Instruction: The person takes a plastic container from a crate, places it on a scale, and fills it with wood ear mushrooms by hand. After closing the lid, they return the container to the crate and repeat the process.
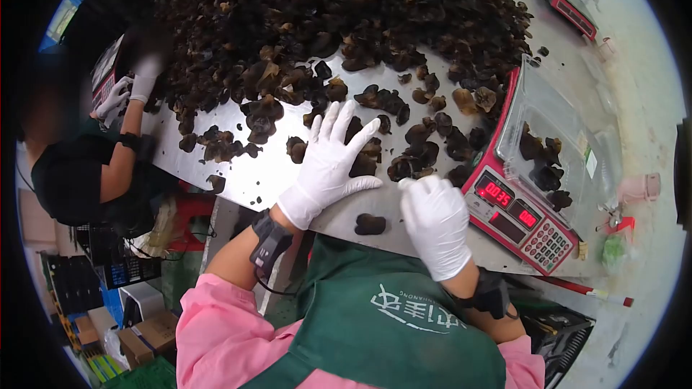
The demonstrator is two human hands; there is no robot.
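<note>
My left hand [329, 162], in a white glove, lies over several wood ear mushrooms on the metal table, with its fingers spread; one dark mushroom [365, 166] shows between thumb and forefinger. My right hand [435, 223], also gloved, is closed near the table's front edge, and whatever its curled fingers hold is hidden. Between the hands, closer to my apron, sits a single wood ear mushroom [370, 225]. Just right of my right hand stands a red scale [497, 227] with lit red digits. On it rests a clear plastic box [559, 122] with several mushrooms inside.
A large heap of wood ear mushrooms [339, 7] covers the back of the metal table [238, 184]. Another person [79, 166] with white gloves works at the left beside a second scale [107, 75]. A third scale [566, 6] stands at the back right.
</note>
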